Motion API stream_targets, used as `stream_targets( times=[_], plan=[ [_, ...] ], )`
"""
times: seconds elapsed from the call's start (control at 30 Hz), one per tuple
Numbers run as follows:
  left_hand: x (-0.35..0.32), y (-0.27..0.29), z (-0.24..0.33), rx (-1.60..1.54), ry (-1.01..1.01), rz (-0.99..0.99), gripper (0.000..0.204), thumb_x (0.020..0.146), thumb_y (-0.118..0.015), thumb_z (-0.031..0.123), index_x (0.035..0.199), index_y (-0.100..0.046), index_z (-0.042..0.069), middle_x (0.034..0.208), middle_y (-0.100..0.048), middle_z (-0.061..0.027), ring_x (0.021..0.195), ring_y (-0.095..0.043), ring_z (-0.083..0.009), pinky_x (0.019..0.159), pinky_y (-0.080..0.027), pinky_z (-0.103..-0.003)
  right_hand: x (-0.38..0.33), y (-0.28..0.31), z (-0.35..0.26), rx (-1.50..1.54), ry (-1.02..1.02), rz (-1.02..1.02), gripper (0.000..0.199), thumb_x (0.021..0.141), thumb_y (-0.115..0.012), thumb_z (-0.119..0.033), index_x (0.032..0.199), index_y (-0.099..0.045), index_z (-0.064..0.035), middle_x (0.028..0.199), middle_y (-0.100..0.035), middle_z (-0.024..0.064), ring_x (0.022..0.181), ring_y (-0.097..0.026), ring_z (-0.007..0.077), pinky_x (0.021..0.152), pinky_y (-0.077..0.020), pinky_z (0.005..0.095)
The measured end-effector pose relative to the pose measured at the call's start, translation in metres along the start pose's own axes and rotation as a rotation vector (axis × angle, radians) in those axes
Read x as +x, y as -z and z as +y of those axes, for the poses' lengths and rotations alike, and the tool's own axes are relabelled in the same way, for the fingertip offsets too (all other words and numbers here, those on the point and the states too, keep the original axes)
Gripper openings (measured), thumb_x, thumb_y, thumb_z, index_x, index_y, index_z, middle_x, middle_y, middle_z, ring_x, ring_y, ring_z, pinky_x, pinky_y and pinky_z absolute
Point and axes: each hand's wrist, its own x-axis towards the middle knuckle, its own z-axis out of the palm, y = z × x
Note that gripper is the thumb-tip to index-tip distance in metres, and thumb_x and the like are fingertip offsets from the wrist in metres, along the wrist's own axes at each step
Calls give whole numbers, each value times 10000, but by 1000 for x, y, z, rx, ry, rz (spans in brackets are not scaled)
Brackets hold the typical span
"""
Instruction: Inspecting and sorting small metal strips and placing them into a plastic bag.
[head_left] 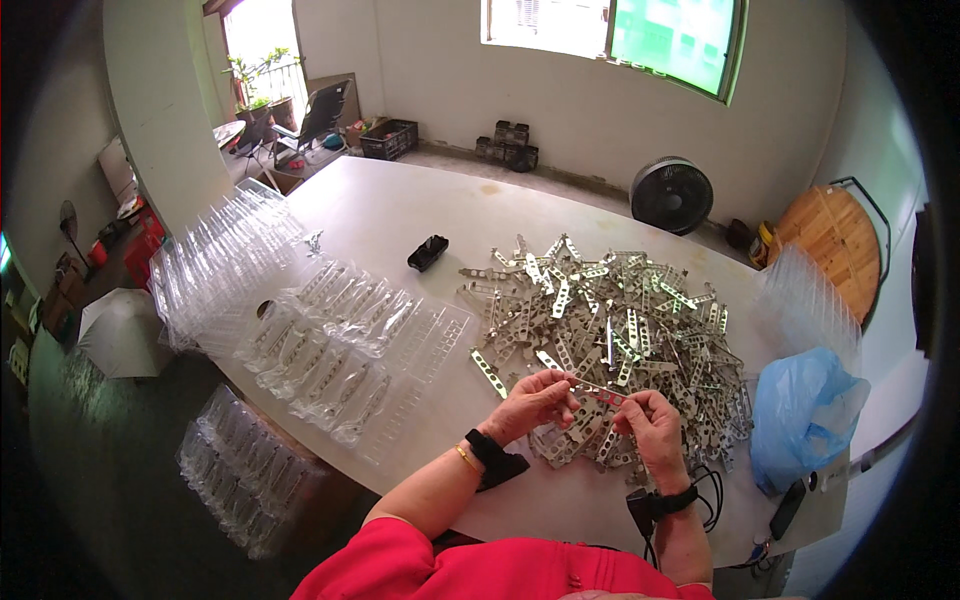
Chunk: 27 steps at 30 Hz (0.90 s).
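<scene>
Metal strip (598,394), flat, thin and punched with a row of holes, sits between your two hands just above the near edge of the big pile of strips (610,335). Your left hand (535,402) pinches its left end with the fingertips pressed together on it, and your right hand (652,422) pinches its right end the same way. Its long axis runs left to right, tipped slightly down toward the right hand.

The pile behind your hands is a loose heap of the same shiny silver strips, lying crossed at every angle on the pale, smooth bench (390,215). One strip (488,372) lies alone just left of the pile, slanting from upper left to lower right.

Left of the pile lie clear plastic trays (340,350) with long ribbed pockets, some holding strips; farther left of them a stack of empty clear trays (215,270) fans out along the bench edge. More clear trays (810,300) stand right of the pile, and a crumpled blue plastic bag (805,410) sits just below those. A small black object (428,252) lies beyond the pile's left side; I cannot tell what it is. Dark bands wrap both your wrists.
</scene>
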Motion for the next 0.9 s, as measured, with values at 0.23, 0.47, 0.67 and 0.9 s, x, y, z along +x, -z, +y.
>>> stream_targets(
  times=[0.23,0.47,0.67,0.9],
  plan=[
    [0,-1,-2,-10,-32,-16,231,1055,-575,189,1244,-593,58,1047,-708,-106,833,-712,-168,756,-604,-336,-1,5,0,41,6,13,194,1060,-558,-170,1097,-621,9,891,-725,86,766,-704,136,704,-578,272],
    [-2,-7,1,69,-47,78,236,1042,-600,197,1214,-611,35,1154,-681,-72,937,-687,-146,859,-591,-343,-1,1,-5,-4,-13,54,241,1075,-533,-211,1040,-645,0,876,-719,61,750,-686,116,704,-572,262],
    [1,0,-1,92,-53,43,238,1052,-572,210,1150,-618,-1,1100,-702,-133,841,-711,-165,761,-591,-352,-2,4,-7,30,-54,81,320,1090,-497,-274,1056,-646,7,874,-729,78,764,-698,132,722,-578,289],
    [3,0,-1,5,-43,53,227,1051,-578,212,1112,-625,-1,1100,-701,-203,828,-724,-195,719,-623,-331,2,8,-1,188,-106,27,356,1087,-502,-327,1047,-645,-3,914,-737,101,789,-723,170,754,-605,310]
  ],
)
